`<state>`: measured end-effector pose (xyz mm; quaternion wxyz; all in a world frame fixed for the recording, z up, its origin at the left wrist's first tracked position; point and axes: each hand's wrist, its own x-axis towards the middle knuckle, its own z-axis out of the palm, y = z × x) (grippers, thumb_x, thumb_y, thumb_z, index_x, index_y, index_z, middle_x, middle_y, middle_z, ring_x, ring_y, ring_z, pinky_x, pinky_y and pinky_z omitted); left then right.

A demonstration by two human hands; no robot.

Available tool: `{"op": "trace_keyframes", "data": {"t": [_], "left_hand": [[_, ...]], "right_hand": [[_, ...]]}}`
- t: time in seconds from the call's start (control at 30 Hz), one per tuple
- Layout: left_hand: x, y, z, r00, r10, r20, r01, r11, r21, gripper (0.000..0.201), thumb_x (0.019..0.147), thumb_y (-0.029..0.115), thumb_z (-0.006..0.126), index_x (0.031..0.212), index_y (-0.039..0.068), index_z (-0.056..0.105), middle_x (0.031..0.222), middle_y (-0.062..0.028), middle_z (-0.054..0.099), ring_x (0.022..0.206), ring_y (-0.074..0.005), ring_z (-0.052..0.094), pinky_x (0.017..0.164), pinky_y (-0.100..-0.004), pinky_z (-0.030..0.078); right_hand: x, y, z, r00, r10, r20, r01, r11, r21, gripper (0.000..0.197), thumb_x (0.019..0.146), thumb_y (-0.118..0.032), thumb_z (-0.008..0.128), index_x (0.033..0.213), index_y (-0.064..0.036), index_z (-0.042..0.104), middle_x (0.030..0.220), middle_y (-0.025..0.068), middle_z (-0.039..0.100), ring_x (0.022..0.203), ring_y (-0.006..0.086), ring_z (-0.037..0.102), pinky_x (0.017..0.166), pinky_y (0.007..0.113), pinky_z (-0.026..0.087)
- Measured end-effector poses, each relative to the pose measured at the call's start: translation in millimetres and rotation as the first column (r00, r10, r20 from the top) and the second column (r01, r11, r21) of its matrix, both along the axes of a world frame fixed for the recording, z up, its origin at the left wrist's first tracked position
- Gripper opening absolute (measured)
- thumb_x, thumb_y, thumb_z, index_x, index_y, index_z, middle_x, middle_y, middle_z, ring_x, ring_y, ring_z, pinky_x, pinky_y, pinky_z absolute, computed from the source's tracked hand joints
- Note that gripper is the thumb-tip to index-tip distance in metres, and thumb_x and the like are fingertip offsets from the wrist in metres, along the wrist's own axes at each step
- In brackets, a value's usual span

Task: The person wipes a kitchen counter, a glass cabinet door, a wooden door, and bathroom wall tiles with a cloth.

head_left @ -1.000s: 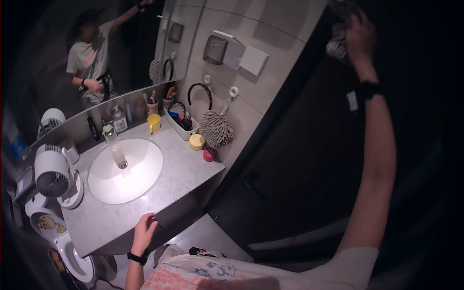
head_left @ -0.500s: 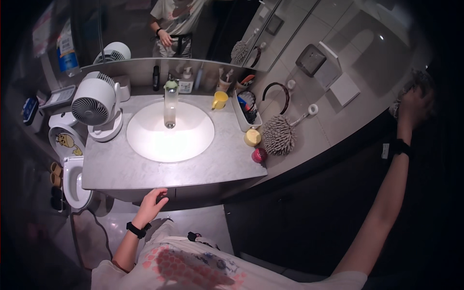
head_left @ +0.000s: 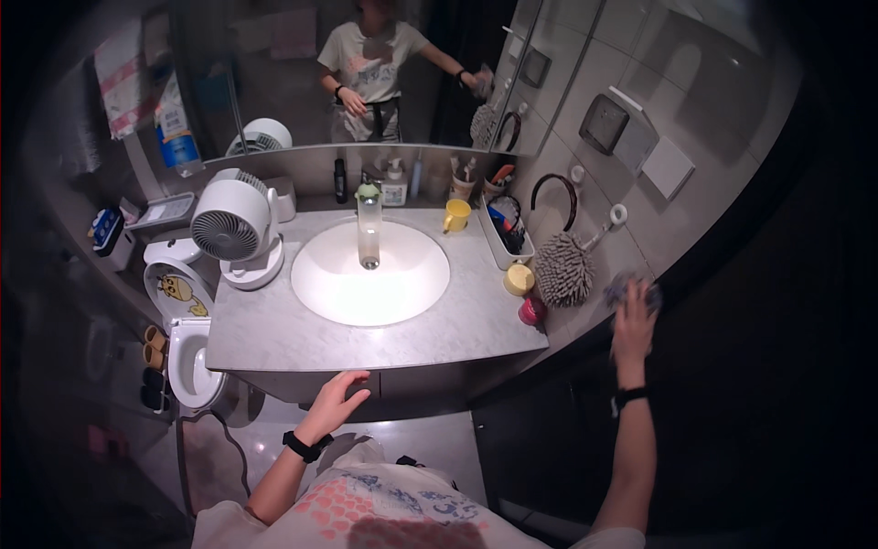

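At the right, my right hand (head_left: 633, 329) presses a crumpled grey cloth (head_left: 651, 297) against the tiled wall beside the dark door edge. The cloth is blurred and partly covered by my fingers. Just above and to its left hangs a grey chenille wash ball (head_left: 564, 270). My left hand (head_left: 335, 405) hovers in front of the counter's front edge, its fingers loosely stretched, thumb apart, holding nothing. Behind it lies the grey countertop (head_left: 366, 348) with a lit white basin (head_left: 315, 297) and a tap (head_left: 369, 229).
A white fan (head_left: 233, 215) stands on the counter's left, a toilet (head_left: 192, 366) beyond it. Along the right edge are a yellow cup (head_left: 456, 216), a tray of small items (head_left: 506, 240), a yellow jar (head_left: 519, 279) and a red round item (head_left: 531, 311). A mirror (head_left: 302, 82) spans the back.
My right hand has come down and left with the cloth, from the far right to beside the wash ball. The view has shifted, and my left hand stays near the counter front.
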<state>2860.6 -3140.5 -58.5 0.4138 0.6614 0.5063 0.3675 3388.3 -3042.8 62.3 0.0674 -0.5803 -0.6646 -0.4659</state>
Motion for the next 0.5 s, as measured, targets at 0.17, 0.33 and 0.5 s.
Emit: {"op": "trace_keyframes", "data": {"t": [0.17, 0.33, 0.5], "left_hand": [[-5, -6, -5, 0.998, 0.046, 0.035, -0.043, 0.997, -0.07, 0.031, 0.089, 0.012, 0.061, 0.118, 0.001, 0.056, 0.11, -0.0102, 0.062, 0.099, -0.0172, 0.061, 0.087, -0.0289, 0.048], [39, 15, -4, 0.991, -0.109, 0.075, 0.118, 0.985, -0.127, 0.031, 0.091, 0.013, 0.059, 0.119, 0.0, 0.056, 0.108, -0.0094, 0.064, 0.099, -0.0153, 0.062, 0.086, -0.028, 0.049], [134, 41, -13, 0.897, -0.433, -0.087, 0.435, 0.9, 0.014, 0.036, 0.09, 0.023, 0.061, 0.118, 0.001, 0.056, 0.112, -0.0154, 0.061, 0.103, -0.0253, 0.06, 0.088, -0.0339, 0.048]], "right_hand": [[18, -12, -26, 0.993, 0.114, -0.015, -0.115, 0.979, -0.169, 0.023, 0.083, -0.005, 0.053, 0.103, -0.0056, 0.063, 0.146, 0.003, 0.036, 0.139, 0.0267, 0.028, 0.101, 0.05, 0.037], [4, 3, 95, 0.998, -0.061, 0.02, 0.059, 0.994, 0.09, 0.016, 0.084, -0.004, 0.054, 0.096, -0.0055, 0.063, 0.145, 0.0016, 0.037, 0.138, 0.0257, 0.03, 0.1, 0.046, 0.041], [-17, -2, 190, 0.993, 0.116, -0.026, -0.09, 0.88, 0.467, 0.006, 0.086, -0.004, 0.057, 0.086, -0.0052, 0.063, 0.143, -0.0013, 0.038, 0.136, 0.0269, 0.033, 0.094, 0.04, 0.05]]}}
